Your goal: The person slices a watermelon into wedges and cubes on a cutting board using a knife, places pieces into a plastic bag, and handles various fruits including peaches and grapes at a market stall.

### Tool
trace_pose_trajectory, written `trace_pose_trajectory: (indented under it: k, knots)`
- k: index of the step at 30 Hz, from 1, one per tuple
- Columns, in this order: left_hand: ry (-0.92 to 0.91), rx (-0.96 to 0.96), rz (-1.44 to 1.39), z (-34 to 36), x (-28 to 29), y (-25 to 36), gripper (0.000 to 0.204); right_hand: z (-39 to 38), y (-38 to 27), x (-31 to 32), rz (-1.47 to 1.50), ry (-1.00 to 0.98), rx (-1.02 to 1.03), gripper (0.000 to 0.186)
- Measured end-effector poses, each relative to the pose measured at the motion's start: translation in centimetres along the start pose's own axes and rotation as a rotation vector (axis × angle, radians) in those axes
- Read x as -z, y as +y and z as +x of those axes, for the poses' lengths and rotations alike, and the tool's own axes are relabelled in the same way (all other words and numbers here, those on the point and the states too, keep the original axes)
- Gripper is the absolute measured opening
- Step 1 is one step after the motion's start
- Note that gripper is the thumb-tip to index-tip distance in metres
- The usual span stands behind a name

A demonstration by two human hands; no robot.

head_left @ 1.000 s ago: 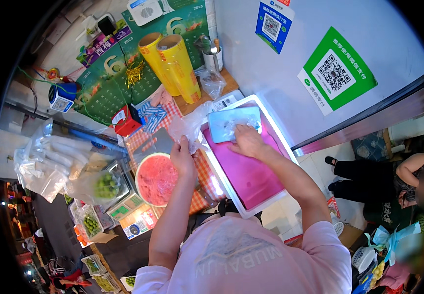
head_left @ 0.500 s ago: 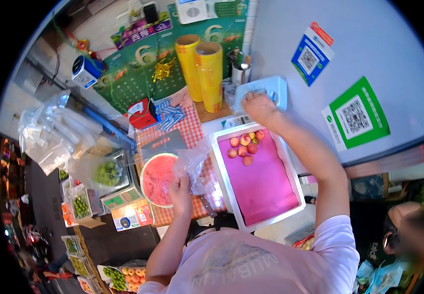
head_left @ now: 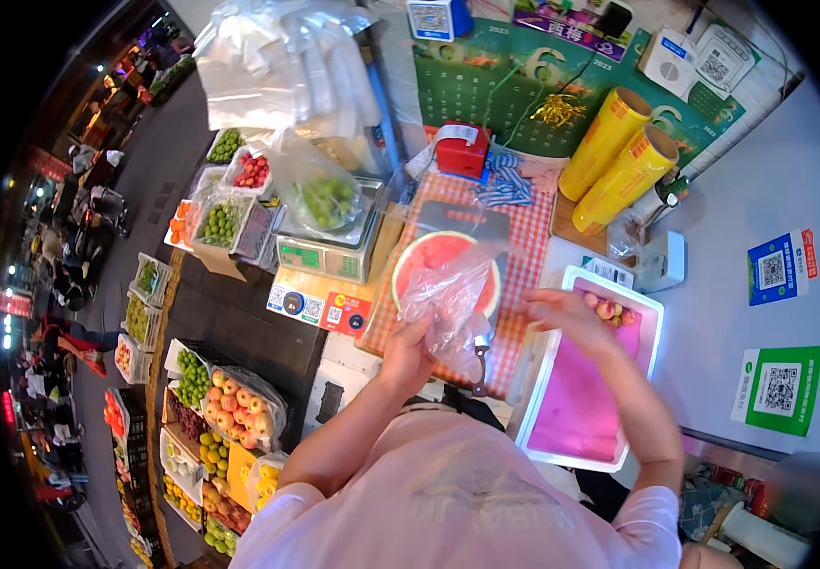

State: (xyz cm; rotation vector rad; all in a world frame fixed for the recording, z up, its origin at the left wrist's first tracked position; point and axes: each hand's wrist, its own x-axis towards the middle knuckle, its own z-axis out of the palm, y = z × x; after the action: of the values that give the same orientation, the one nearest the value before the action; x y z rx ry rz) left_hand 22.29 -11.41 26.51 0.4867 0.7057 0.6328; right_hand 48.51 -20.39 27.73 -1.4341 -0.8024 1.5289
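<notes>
- The left hand [head_left: 408, 356] is closed on a crumpled clear plastic bag [head_left: 457, 318], gripping its near left side.
- The bag is in front of a cut watermelon [head_left: 421, 258], covering part of its red face.
- The right hand [head_left: 571, 320] is apart from the bag, over the left rim of a white tray [head_left: 576, 403] lined in pink; its fingers are spread and loosely bent.
- A dark-handled knife [head_left: 479, 368] lies just beside the bag, by a red-and-white checked cloth [head_left: 527, 213].
- Round red-yellow fruits [head_left: 609, 311] sit at the tray's far end.
- Beyond the watermelon are a grey board [head_left: 467, 220] and a red box [head_left: 462, 152].
- Farther right stand two yellow rolls [head_left: 625, 180].
- To the left, a scale [head_left: 325, 258] bears bagged green fruit [head_left: 328, 199].
</notes>
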Motion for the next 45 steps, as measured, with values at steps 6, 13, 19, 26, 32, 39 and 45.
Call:
trace_pose_trajectory:
  k: [6,13,19,26,32,39,45]
  knots:
    - [-0.138,0.118,-0.013,-2.2,5.9,3.1,0.039,5.1,1.6,-17.7,0.485,0.257,0.133,0.028]
    - [0.111,-0.250,0.206,-5.0,17.9,11.4,0.055,10.6,0.8,-28.7,-0.280,0.454,0.336,0.020]
    - [-0.127,-0.128,0.600,-5.8,24.3,21.5,0.030,12.4,-3.0,-34.6,-0.255,0.387,0.311,0.011]
    - [-0.172,-0.187,0.593,-8.2,27.5,23.6,0.021,13.6,-2.7,-38.6,0.006,0.141,0.163,0.005]
    - [-0.031,-0.289,0.523,-8.4,26.8,23.3,0.015,14.1,-3.7,-37.7,-0.531,0.574,0.641,0.017]
    - [0.051,-0.214,0.405,-8.6,23.6,19.7,0.021,12.5,-1.6,-41.0,-0.379,0.117,0.478,0.013]
    - [0.279,-0.388,0.331,-8.9,22.9,17.4,0.020,13.1,0.9,-36.1,-0.084,0.287,0.393,0.014]
